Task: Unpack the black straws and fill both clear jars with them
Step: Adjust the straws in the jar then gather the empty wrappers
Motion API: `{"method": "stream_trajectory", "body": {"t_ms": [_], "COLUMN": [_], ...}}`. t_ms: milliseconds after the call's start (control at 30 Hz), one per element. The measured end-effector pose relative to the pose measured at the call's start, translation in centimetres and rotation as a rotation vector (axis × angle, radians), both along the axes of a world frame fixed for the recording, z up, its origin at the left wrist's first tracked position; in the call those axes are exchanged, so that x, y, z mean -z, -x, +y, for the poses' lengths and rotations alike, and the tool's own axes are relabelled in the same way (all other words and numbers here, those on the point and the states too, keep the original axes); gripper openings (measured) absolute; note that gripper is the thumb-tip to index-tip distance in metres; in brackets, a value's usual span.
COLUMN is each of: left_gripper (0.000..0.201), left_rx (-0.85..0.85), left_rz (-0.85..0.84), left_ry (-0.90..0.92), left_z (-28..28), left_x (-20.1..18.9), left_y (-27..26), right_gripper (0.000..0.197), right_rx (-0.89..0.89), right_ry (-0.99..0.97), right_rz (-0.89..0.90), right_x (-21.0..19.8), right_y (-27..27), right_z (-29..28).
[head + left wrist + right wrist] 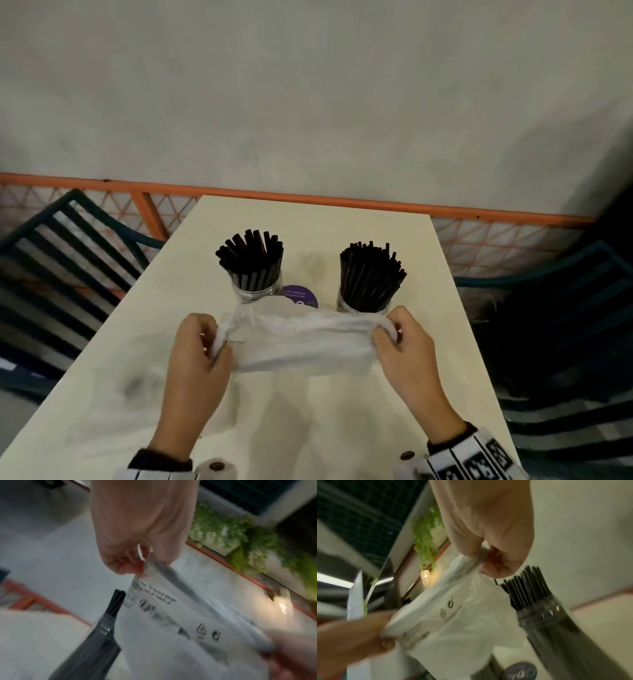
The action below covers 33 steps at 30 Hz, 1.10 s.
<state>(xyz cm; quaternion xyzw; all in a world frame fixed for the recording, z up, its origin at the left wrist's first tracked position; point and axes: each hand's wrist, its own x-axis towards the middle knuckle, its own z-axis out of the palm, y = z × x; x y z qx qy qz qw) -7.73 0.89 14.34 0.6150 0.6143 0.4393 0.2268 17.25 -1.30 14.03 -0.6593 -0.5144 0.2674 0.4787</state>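
Observation:
Two clear jars stand at the middle of the white table [342, 226], each packed with upright black straws: the left jar [256, 291] and the right jar [363, 303]. In front of them I hold an empty translucent plastic bag [301, 342] stretched sideways above the table. My left hand [202, 342] grips its left end in curled fingers, and my right hand [397, 337] grips its right end. The bag [188, 622] carries printed warning text and recycling marks. The right jar's straws [527, 585] rise just beside my right hand [489, 561].
A purple round lid [300, 295] lies between the two jars, partly hidden by the bag. Dark slatted chairs stand at the left [68, 260] and the right [565, 325] of the table. An orange railing [308, 198] runs behind the table's far edge.

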Motion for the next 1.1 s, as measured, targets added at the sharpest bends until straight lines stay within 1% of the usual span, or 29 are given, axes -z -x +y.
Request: {"method": "stream_trajectory", "body": {"t_ms": [33, 67, 100, 133, 167, 200, 233, 267, 333, 367, 433, 467, 500, 533, 567, 600, 633, 667, 733, 767, 800, 833, 867, 900, 933, 967, 1000, 1033, 1100], "left_gripper": [0.027, 0.022, 0.018, 0.018, 0.024, 0.031, 0.035, 0.041, 0.058, 0.065, 0.065, 0.06, 0.052, 0.04, 0.028, 0.023, 0.03, 0.036, 0.04, 0.043, 0.045, 0.044, 0.039, 0.029, 0.016, 0.007, 0.015, 0.025, 0.038], "left_rx": [0.033, 0.081, 0.137, 0.203, 0.268, 0.313, 0.338, 0.357, 0.387, 0.395, 0.379, 0.367, 0.357, 0.343, 0.31, 0.236, 0.13, 0.026, -0.083, -0.082, -0.046, 0.02, 0.107, 0.206, 0.308, 0.407, 0.487, 0.548, 0.554], "left_rz": [-0.062, -0.132, -0.211, -0.308, -0.415, -0.528, -0.628, -0.694, -0.703, -0.657, -0.544, -0.494, -0.438, -0.365, -0.263, -0.143, -0.019, 0.078, 0.15, 0.147, 0.129, 0.103, 0.056, -0.017, -0.122, -0.231, -0.309, -0.352, -0.349], "left_ry": [0.09, 0.176, 0.256, 0.342, 0.422, 0.491, 0.535, 0.554, 0.529, 0.497, 0.43, 0.408, 0.382, 0.338, 0.259, 0.155, 0.045, -0.04, -0.087, -0.059, -0.005, 0.059, 0.125, 0.195, 0.279, 0.375, 0.441, 0.477, 0.461], "left_z": [-0.6, -1.3, -1.7, -2.2, -2.5, -2.8, -3.0, -3.1, -3.3, -3.3, -3.2, -3.1, -3.1, -3.1, -3.0, -2.8, -2.7, -2.5, -2.2, -2.1, -1.8, -1.7, -1.7, -1.7, -1.7, -1.9, -1.9, -1.8, -1.4], "left_x": [0.5, 0.7, 0.8, 0.8, 0.6, 0.5, 0.4, 0.2, 0.2, 0.2, 0.0, -0.1, -0.4, -0.7, -0.9, -1.0, -1.2, -1.3, -1.3, -1.1, -0.9, -0.6, -0.6, -0.7, -1.0, -1.5, -1.8, -1.8, -1.8], "left_y": [0.1, 0.2, 0.5, 0.8, 1.2, 1.6, 2.1, 2.5, 3.6, 4.0, 4.7, 5.0, 5.3, 5.6, 6.0, 6.6, 7.3, 7.9, 9.2, 9.8, 10.4, 11.2, 11.9, 12.7, 13.3, 13.8, 14.5, 15.3, 16.7], "right_gripper": [0.023, 0.01, 0.005, 0.014, 0.022, 0.029, 0.033, 0.033, 0.035, 0.036, 0.037, 0.031, 0.019, 0.012, 0.019, 0.027, 0.032, 0.04, 0.054, 0.053, 0.048, 0.037, 0.022, 0.01, 0.008, 0.009, 0.01, 0.01, 0.01], "right_rx": [-0.048, -0.127, -0.209, -0.284, -0.347, -0.404, -0.454, -0.501, -0.534, -0.546, -0.54, -0.517, -0.483, -0.432, -0.346, -0.244, -0.143, -0.064, -0.021, -0.035, -0.083, -0.157, -0.25, -0.335, -0.392, -0.434, -0.452, -0.449, -0.424], "right_ry": [0.072, 0.161, 0.256, 0.334, 0.389, 0.412, 0.421, 0.415, 0.405, 0.403, 0.395, 0.382, 0.354, 0.299, 0.206, 0.095, 0.0, -0.062, -0.088, -0.062, -0.024, 0.049, 0.137, 0.225, 0.272, 0.282, 0.269, 0.25, 0.207], "right_rz": [0.085, 0.208, 0.356, 0.513, 0.658, 0.754, 0.805, 0.816, 0.807, 0.807, 0.794, 0.761, 0.694, 0.562, 0.376, 0.19, 0.062, -0.008, -0.046, -0.037, -0.001, 0.078, 0.196, 0.309, 0.371, 0.373, 0.352, 0.315, 0.225], "right_x": [0.4, 0.6, 0.7, 0.9, 1.2, 1.3, 1.4, 1.5, 1.6, 1.7, 1.6, 1.4, 1.2, 1.1, 1.2, 1.3, 1.4, 1.5, 1.8, 1.8, 1.7, 1.5, 1.2, 1.0, 1.0, 1.1, 1.1, 1.1, 1.3], "right_y": [0.3, 0.5, 0.6, 0.7, 0.6, 0.5, 0.4, 0.4, 0.4, 0.6, 1.6, 2.4, 3.3, 4.1, 4.8, 5.4, 5.9, 6.4, 7.6, 8.2, 8.7, 9.2, 9.7, 10.2, 10.4, 10.6, 10.9, 11.2, 12.1], "right_z": [-0.1, -0.3, -0.6, -0.8, -1.0, -1.2, -1.4, -1.5, -1.5, -1.5, -1.4, -1.4, -1.2, -1.2, -1.1, -1.0, -0.9, -0.8, -0.6, -0.4, -0.3, -0.3, -0.4, -0.5, -0.7, -0.8, -0.8, -0.8, -0.7]}}
